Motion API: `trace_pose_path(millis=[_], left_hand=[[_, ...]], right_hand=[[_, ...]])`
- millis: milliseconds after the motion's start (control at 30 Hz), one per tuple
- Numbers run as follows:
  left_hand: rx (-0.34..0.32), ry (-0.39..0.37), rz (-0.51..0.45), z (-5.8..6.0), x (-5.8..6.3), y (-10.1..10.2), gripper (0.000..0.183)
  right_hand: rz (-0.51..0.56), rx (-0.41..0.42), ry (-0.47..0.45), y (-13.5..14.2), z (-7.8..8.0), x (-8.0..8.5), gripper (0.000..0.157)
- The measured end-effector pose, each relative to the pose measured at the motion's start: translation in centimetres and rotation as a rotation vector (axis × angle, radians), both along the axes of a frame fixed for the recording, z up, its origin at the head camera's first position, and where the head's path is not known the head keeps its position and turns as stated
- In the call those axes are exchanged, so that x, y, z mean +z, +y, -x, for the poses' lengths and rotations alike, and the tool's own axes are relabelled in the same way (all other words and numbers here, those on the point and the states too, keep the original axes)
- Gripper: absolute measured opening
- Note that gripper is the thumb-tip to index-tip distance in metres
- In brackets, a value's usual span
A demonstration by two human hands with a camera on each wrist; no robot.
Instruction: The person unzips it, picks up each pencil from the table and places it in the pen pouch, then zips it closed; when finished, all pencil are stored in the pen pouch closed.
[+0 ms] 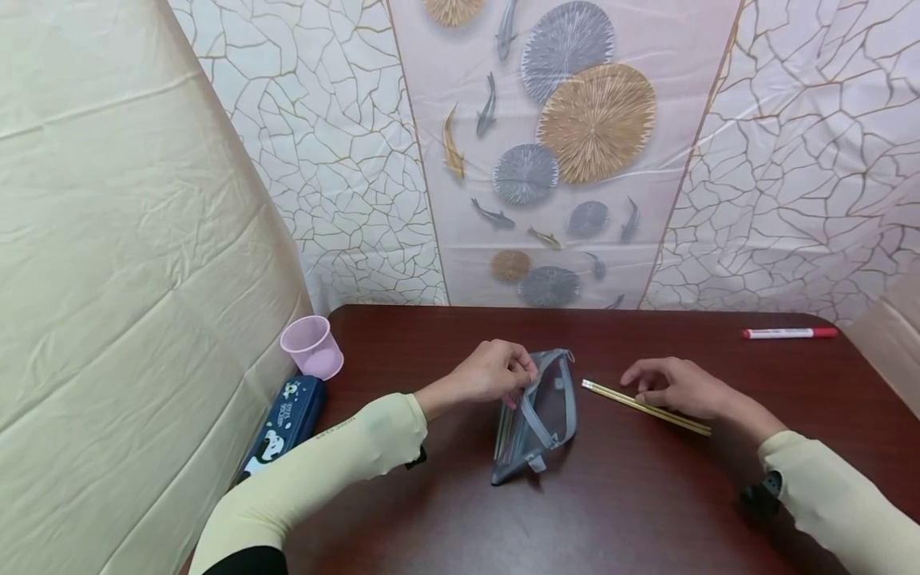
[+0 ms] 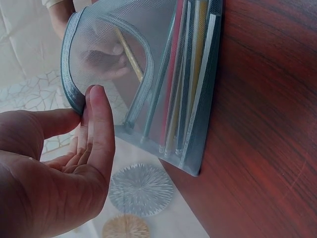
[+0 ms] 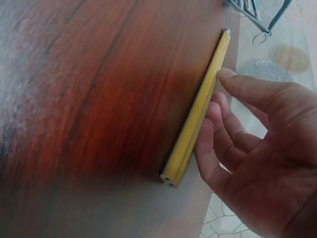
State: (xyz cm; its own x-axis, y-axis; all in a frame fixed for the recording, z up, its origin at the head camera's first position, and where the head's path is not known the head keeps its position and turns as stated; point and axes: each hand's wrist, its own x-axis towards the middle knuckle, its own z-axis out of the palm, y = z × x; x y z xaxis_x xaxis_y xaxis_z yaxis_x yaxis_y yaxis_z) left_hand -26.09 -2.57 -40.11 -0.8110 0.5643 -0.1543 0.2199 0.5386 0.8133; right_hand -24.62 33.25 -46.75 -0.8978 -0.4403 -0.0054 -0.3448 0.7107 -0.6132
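Observation:
In the head view, a grey mesh zipper pencil pouch (image 1: 512, 455) stands on the table with its mouth gaping to the right. My left hand (image 1: 494, 371) pinches its rim between thumb and fingers. Through the mesh in the left wrist view, several pencils (image 2: 171, 89) of different colours are visible in the pouch. Right of the pouch, two yellow pencils (image 1: 672, 417) lie side by side on the table. My right hand (image 1: 679, 387) is beside them, its fingers loosely bent; in the right wrist view thumb and fingertips are along one side of the pencils (image 3: 193, 124), not round them.
A red and white marker (image 1: 788, 333) lies near the back right corner of the dark wooden table (image 1: 431, 519). At the left edge are a pink cup (image 1: 312, 347) and a dark blue pencil case (image 1: 291, 419). A patterned cloth (image 1: 359, 160) hangs behind the table.

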Motion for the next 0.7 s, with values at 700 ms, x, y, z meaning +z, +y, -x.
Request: trace_pose_path(millis=[700], left_hand=[[0.012,-0.004,0.014,-0.04,-0.15,0.12,0.008]], right_hand=[[-0.113,-0.010,0.046,-0.34,0.24,-0.23,0.030]])
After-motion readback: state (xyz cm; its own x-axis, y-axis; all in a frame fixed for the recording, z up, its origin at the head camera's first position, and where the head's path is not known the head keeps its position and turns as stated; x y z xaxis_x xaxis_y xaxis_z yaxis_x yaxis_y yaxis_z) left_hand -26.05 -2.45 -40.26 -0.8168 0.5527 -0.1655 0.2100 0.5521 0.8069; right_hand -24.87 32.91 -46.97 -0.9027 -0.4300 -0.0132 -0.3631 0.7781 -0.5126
